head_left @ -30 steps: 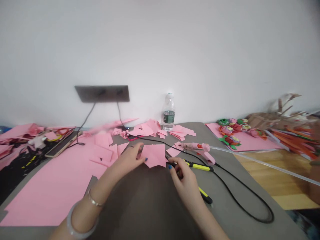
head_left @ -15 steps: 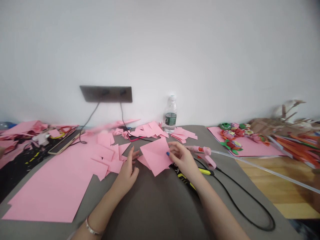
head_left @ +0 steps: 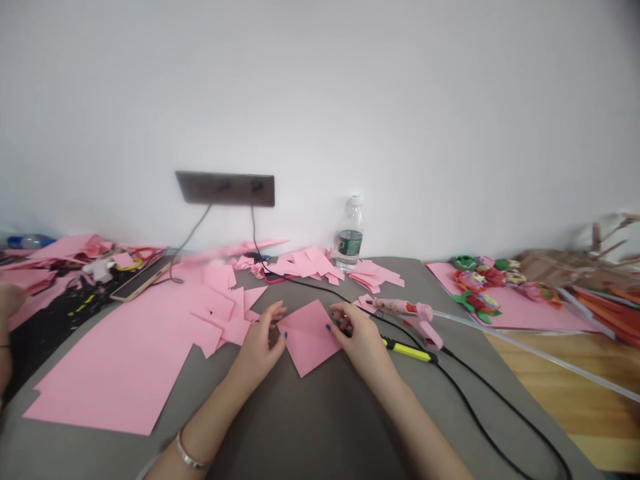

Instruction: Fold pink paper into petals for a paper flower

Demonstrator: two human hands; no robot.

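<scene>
The left hand [head_left: 260, 340] is reaching in with its fingers spread and half curled, its thumb lying at the left edge of the pink square [head_left: 311, 341]; it is not visibly gripping anything. The right hand [head_left: 364, 339] is curving over the opposite side, a fingertip meeting the right edge; whether it is pinching the paper cannot be told. The square is lying on the desk [head_left: 300, 427], between the hands, one corner pointing toward the person.

Step in hand, as judged: the square is being set and steadied. Any further move is calling for light fingertip contact on both edges, since thin paper would be sliding or creasing under uneven pressure.

Beyond the left hand, loose pink pieces [head_left: 235, 327] are overlapping a large pink sheet [head_left: 125, 373], with a phone [head_left: 141, 280] lying past them. Near the right hand, a yellow-and-black tool [head_left: 413, 351] is lying beside a pink glue gun [head_left: 425, 312]. Toward the wall, a clear bottle [head_left: 350, 243] is standing among cut scraps [head_left: 310, 261]. Farther right, colourful ornaments [head_left: 483, 303] are resting on a pink board [head_left: 535, 315]. At far left, another person's hand [head_left: 9, 300] is showing.
</scene>
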